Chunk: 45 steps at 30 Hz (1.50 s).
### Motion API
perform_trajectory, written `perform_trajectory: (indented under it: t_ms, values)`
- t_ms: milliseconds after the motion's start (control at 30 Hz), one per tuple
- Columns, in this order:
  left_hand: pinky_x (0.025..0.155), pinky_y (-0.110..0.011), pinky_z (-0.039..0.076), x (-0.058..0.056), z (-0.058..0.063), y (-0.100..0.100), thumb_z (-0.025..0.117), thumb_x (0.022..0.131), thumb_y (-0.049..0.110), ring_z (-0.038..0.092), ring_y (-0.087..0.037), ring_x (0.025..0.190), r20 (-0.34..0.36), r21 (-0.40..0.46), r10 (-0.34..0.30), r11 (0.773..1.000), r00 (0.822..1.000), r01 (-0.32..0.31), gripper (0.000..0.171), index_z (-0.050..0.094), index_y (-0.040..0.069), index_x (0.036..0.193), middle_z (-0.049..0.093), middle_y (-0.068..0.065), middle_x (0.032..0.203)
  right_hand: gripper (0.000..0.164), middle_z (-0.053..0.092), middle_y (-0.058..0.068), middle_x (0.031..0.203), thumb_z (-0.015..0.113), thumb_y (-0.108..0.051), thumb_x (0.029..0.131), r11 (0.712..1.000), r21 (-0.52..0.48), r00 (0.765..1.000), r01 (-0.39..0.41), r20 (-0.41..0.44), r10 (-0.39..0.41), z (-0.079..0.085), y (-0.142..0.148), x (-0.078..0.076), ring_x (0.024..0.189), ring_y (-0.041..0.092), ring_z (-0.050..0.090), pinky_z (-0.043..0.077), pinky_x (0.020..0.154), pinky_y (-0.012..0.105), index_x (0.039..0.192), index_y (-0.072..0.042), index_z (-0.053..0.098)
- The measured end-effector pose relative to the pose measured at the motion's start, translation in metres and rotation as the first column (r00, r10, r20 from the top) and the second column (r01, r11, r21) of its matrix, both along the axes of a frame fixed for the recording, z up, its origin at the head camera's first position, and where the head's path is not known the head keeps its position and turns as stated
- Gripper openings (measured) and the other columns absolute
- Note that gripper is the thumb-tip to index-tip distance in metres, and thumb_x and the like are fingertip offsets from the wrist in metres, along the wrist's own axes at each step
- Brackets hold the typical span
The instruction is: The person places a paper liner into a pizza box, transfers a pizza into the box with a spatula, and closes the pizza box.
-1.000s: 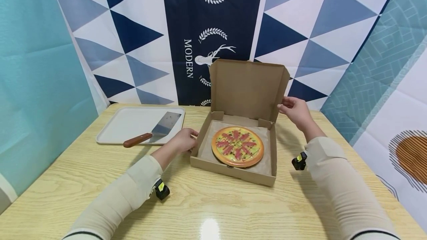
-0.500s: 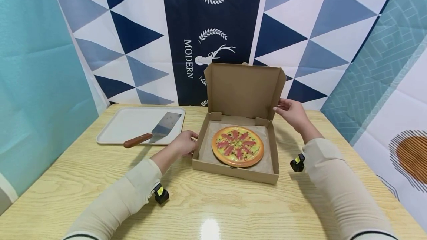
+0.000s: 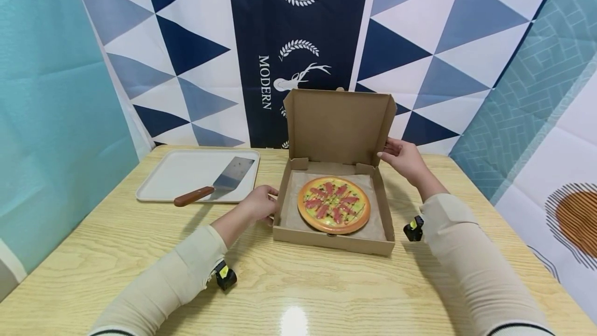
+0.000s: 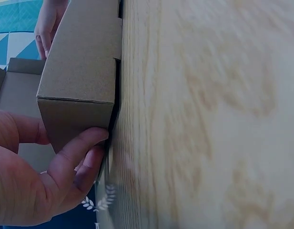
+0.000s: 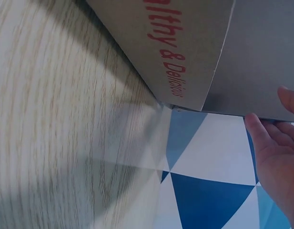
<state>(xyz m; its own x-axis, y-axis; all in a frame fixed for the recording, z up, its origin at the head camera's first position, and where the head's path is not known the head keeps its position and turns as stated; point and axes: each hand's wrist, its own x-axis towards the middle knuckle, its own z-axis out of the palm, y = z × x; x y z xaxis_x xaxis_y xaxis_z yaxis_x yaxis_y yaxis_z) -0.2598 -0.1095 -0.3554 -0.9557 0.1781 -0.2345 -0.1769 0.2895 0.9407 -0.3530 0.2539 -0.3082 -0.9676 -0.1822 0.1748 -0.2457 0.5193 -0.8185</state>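
Note:
An open cardboard pizza box (image 3: 359, 246) stands on the table with its lid (image 3: 336, 124) raised at the back. Inside, on brown paper, lies a round pizza (image 3: 333, 205) with red strips on top. My left hand (image 3: 259, 203) grips the box's left side wall; in the left wrist view its fingers (image 4: 82, 148) press the outside while the thumb reaches over the rim. At the lid's right edge, my right hand (image 3: 404, 161) pinches the cardboard, thumb on the inner side. The right wrist view shows red lettering on the box's side wall (image 5: 156, 52).
Left of the box is a white tray (image 3: 186, 170). Across its right side rests a spatula (image 3: 233, 174) with a wooden handle sticking out over the tray's front edge. Behind the table hangs a patterned cloth (image 3: 298, 25).
The box has turned slightly, its front edge now more level and shifted right. The lid has moved a little left and lower, the right hand moving left with it. The left hand stays on the side wall.

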Motion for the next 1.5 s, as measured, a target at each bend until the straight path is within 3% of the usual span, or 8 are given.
perform_trajectory:
  t_ms: [433,633,733,900,1000,1167,1367,1500]
  values:
    - [0.056,-0.032,0.055,-0.002,0.0,0.001,0.05,0.081,-0.013,0.058,-0.022,0.073,0.0,-0.003,-0.006,1.0,1.0,0.006,0.054,0.038,-0.013,0.133,0.056,-0.02,0.098,0.061,0.041,0.027,0.146,0.056,-0.011,0.1,1.0,0.013,1.0,-0.005,-0.001,0.005,-0.002,0.001,-0.002,0.134,0.039,0.04,0.039,0.104,0.05,0.151,0.003,0.026]
    - [0.062,-0.027,0.056,-0.011,0.006,-0.001,0.055,0.088,-0.005,0.06,-0.017,0.067,0.012,-0.02,0.003,1.0,1.0,-0.003,0.046,0.042,-0.015,0.131,0.058,-0.015,0.089,0.062,0.041,0.027,0.145,0.057,-0.013,0.099,1.0,0.001,1.0,-0.002,0.003,0.002,-0.001,0.001,-0.001,0.134,0.039,0.04,0.038,0.105,0.051,0.151,0.003,0.027]
    - [0.076,-0.031,0.056,-0.021,0.014,-0.002,0.058,0.091,0.001,0.062,-0.019,0.077,-0.039,-0.047,0.015,0.999,0.999,-0.017,0.044,0.046,-0.014,0.13,0.058,-0.015,0.094,0.061,0.041,0.027,0.145,0.057,-0.013,0.099,1.0,-0.009,1.0,0.006,0.004,-0.006,0.0,0.0,-0.001,0.134,0.039,0.04,0.038,0.105,0.051,0.151,0.003,0.027]
    - [0.1,-0.043,0.046,-0.037,0.031,-0.005,0.057,0.094,0.005,0.056,-0.034,0.114,-0.139,-0.063,0.043,0.997,0.989,-0.052,0.041,0.048,-0.012,0.131,0.054,-0.024,0.127,0.061,0.04,0.027,0.146,0.057,-0.013,0.099,1.0,-0.018,1.0,0.017,0.014,-0.017,0.001,0.0,-0.002,0.134,0.039,0.04,0.038,0.105,0.051,0.151,0.003,0.027]
    - [0.099,-0.044,0.045,-0.047,0.039,-0.005,0.057,0.094,0.005,0.055,-0.032,0.112,-0.181,-0.059,0.071,0.995,0.981,-0.083,0.039,0.052,-0.009,0.129,0.053,-0.024,0.13,0.06,0.041,0.028,0.145,0.056,-0.012,0.1,1.0,-0.013,1.0,0.021,0.003,-0.021,0.001,0.0,-0.004,0.133,0.04,0.041,0.039,0.105,0.051,0.15,0.005,0.028]
    - [0.087,-0.039,0.05,-0.069,0.053,0.0,0.062,0.091,0.007,0.054,-0.023,0.097,-0.278,-0.078,0.126,0.985,0.952,-0.153,0.037,0.059,-0.007,0.125,0.058,-0.02,0.126,0.054,0.046,0.03,0.138,0.055,-0.011,0.099,0.998,0.016,0.997,0.06,-0.044,-0.059,0.001,0.001,-0.008,0.128,0.042,0.045,0.041,0.102,0.052,0.145,0.009,0.035]
    - [0.094,-0.045,0.048,-0.094,0.071,0.008,0.065,0.095,0.02,0.053,-0.028,0.119,-0.298,-0.038,0.166,0.982,0.94,-0.186,0.044,0.056,-0.002,0.132,0.056,-0.016,0.132,0.051,0.049,0.032,0.132,0.053,-0.014,0.1,0.99,0.076,0.992,0.116,-0.051,-0.112,0.009,0.0,-0.015,0.12,0.042,0.051,0.045,0.097,0.051,0.142,0.011,0.038]
    - [0.092,-0.042,0.05,-0.109,0.076,0.016,0.064,0.095,0.02,0.055,-0.026,0.119,-0.33,-0.021,0.206,0.974,0.921,-0.225,0.048,0.052,0.002,0.138,0.057,-0.014,0.133,0.048,0.053,0.032,0.128,0.051,-0.017,0.101,0.976,0.124,0.983,0.178,-0.057,-0.172,0.014,-0.007,-0.018,0.11,0.041,0.059,0.05,0.091,0.048,0.139,0.011,0.043]
